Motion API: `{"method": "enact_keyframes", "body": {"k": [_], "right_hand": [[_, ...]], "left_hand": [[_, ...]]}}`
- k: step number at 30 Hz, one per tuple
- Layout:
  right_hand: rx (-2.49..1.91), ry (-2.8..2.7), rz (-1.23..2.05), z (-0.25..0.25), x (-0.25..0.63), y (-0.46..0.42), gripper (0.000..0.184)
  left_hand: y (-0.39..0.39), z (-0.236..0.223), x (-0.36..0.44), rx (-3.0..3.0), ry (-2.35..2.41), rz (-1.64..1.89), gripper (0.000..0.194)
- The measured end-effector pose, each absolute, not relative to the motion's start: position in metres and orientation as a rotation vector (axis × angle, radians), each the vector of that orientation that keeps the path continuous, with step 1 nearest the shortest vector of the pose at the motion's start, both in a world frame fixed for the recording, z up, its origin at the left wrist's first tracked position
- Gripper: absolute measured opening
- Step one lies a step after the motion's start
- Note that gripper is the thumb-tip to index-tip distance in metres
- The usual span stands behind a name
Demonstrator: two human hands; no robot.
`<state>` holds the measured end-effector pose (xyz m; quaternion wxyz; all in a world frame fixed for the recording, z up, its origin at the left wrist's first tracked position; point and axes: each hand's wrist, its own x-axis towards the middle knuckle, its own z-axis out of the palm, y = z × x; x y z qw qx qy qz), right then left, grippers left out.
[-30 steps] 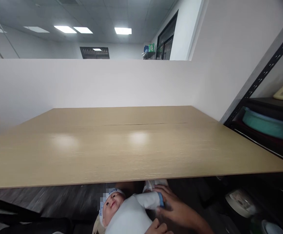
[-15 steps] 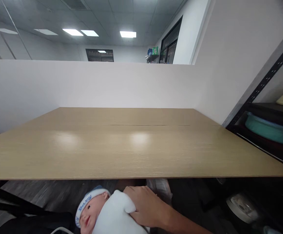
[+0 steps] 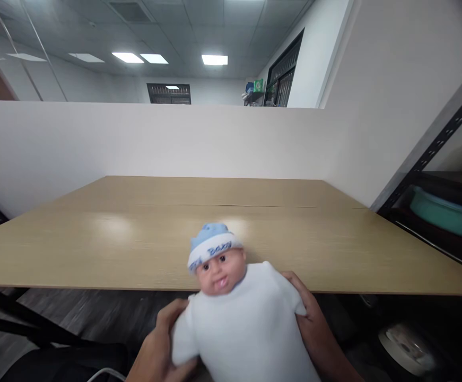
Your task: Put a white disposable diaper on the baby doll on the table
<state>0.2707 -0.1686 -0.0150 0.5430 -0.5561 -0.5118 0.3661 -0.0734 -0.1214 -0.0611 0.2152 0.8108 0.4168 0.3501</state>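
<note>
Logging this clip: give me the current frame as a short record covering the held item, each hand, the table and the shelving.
held item: baby doll in white fabric clothing, wearing a light-blue and white cloth hat lettered "Baby"
left hand: left hand gripping the doll's arm at image left
right hand: right hand gripping its other arm
table: pale wood-look flat tabletop, behind the doll; contact unclear
shelving: black slotted-metal rack at right, holding a teal shallow basin

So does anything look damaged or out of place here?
One thing: a thin dark line crosses the far half of the table, maybe a seam, maybe a crack. The doll, held between left hand and right hand, shows no damage, just a tilted head.
</note>
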Motion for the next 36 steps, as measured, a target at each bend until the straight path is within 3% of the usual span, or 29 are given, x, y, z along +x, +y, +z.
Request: {"method": "enact_keyframes", "body": {"k": [5, 10, 17, 36], "right_hand": [[-1.623, -1.44, 0.513, -0.007, 0.314, -0.133, 0.028], [-1.904, -1.624, 0.252, -0.021, 0.363, -0.117, 0.025], [-1.892, -1.66, 0.328, -0.052, 0.39, -0.11, 0.047], [-1.821, -1.851, 0.248, -0.076, 0.444, 0.091, 0.041]], "left_hand": [[-0.062, -0.014, -0.027, 2.309, 1.09, 0.609, 0.057], [-0.025, -0.001, -0.007, 2.363, 1.124, 0.476, 0.054], [0.02, -0.005, -0.021, 2.495, 1.287, 0.351, 0.048], [0.231, -0.036, 0.008, 2.839, 1.274, 0.489, 0.062]]}}
